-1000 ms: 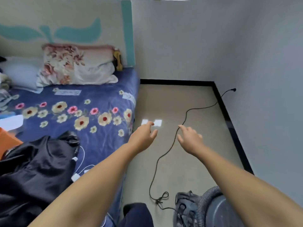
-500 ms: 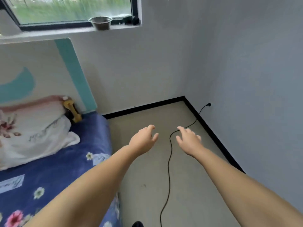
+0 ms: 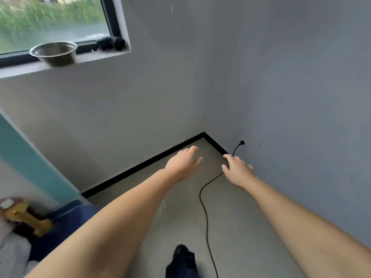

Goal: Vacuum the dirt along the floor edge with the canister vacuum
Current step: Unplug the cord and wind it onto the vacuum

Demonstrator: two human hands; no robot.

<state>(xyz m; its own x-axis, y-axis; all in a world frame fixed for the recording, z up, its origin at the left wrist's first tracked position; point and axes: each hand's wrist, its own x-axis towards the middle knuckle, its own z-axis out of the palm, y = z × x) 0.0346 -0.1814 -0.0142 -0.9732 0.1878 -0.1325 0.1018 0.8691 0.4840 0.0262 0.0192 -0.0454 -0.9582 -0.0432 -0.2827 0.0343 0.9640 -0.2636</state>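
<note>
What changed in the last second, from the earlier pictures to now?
The head camera tilted up: the vacuum and most of the bed dropped out of view, while the window and the metal bowl on its sill came in. Nothing was grasped or released. The left hand and right hand stay outstretched, open and empty, and the black cord still lies on the floor, plugged into the wall.

Grey walls (image 3: 281, 77) meet a beige floor (image 3: 180, 227) at black skirting (image 3: 144, 164); a blurred window (image 3: 50, 21) seemingly shows greenery.
</note>
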